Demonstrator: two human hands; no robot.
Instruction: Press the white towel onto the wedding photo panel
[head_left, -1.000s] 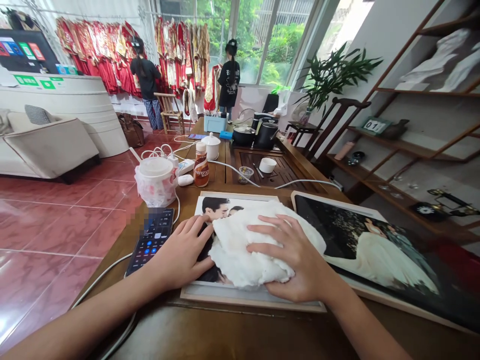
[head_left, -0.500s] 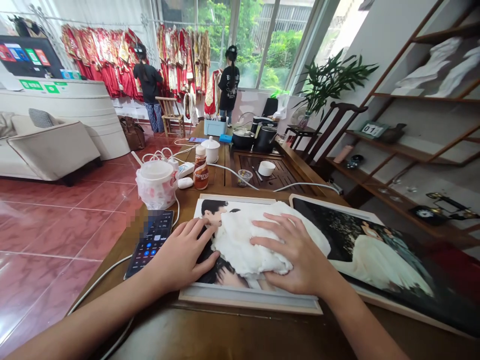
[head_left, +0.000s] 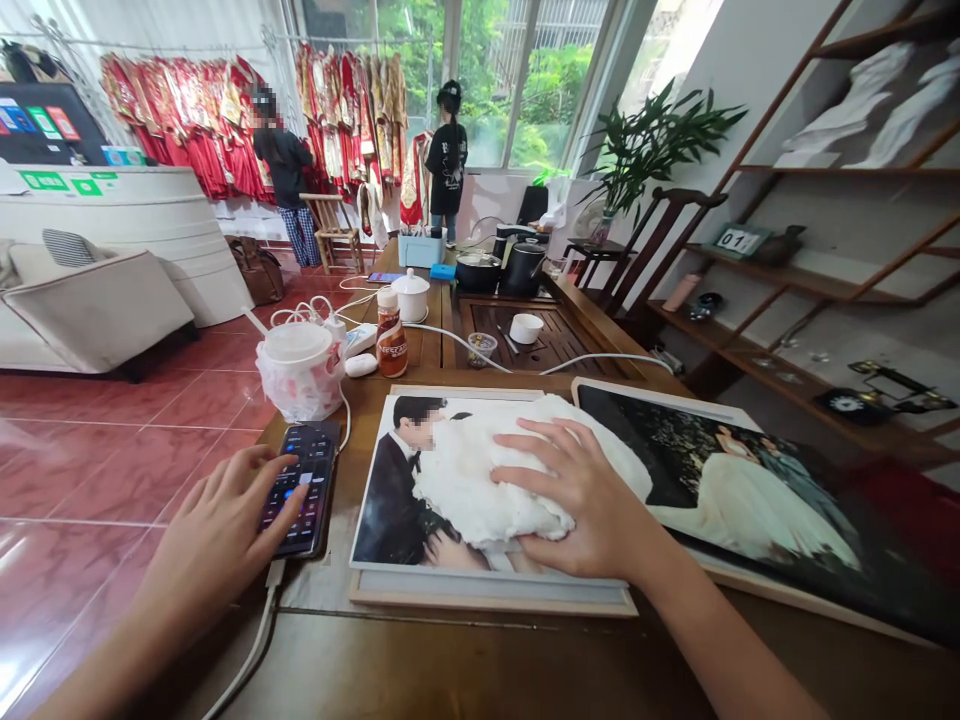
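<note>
A soft white wad of cotton [head_left: 465,470] lies across a framed wedding photo [head_left: 382,500] on the table. My right hand [head_left: 570,490] grips its right part, fingers spread over the top and thumb at the lower edge. The wad covers much of the print, and the pale wooden frame shows along the near side. To the left, my left hand [head_left: 232,510] reaches over a lit smartphone [head_left: 311,510], fingers apart, with the fingertips at its screen. A white cable [head_left: 259,620] is plugged into the phone's near end.
A second framed photo [head_left: 780,510] lies at the right. Behind the phone stand a plastic-wrapped tub [head_left: 300,375], a coffee jar [head_left: 391,335] and a lidded white pot [head_left: 410,298]. Farther back are a tea tray [head_left: 570,335] and two people near hanging red garments [head_left: 172,120].
My left hand has left the photo's left side and moved left onto the phone, which now sits slightly turned. My right hand stays on the cotton. The view has shifted a little.
</note>
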